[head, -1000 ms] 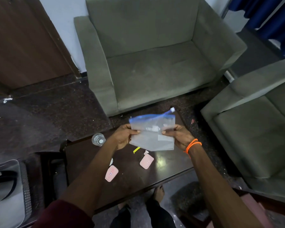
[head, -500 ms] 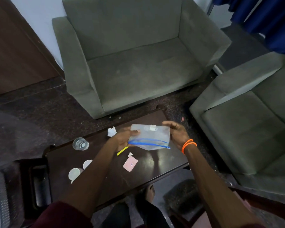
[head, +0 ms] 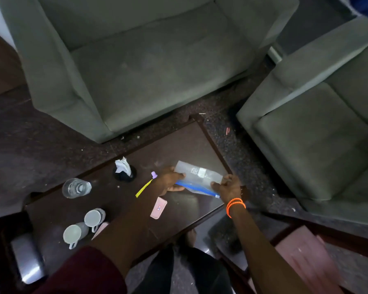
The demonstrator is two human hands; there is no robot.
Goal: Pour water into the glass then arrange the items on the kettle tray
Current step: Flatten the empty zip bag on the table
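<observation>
Head view: at the desk's (head: 119,209) near-left edge two grey mugs (head: 84,225) lie side by side, a pink sachet (head: 158,208) nearer the middle. Beyond them, the left hand (head: 169,183) and right hand (head: 226,186) each pinch an end of a clear zip bag (head: 198,177) held low over the desk's right side. The glass (head: 75,187) stands near the left edge; a yellow strip (head: 143,188) lies between. A crumpled tissue (head: 122,165) sits toward the far edge.
</observation>
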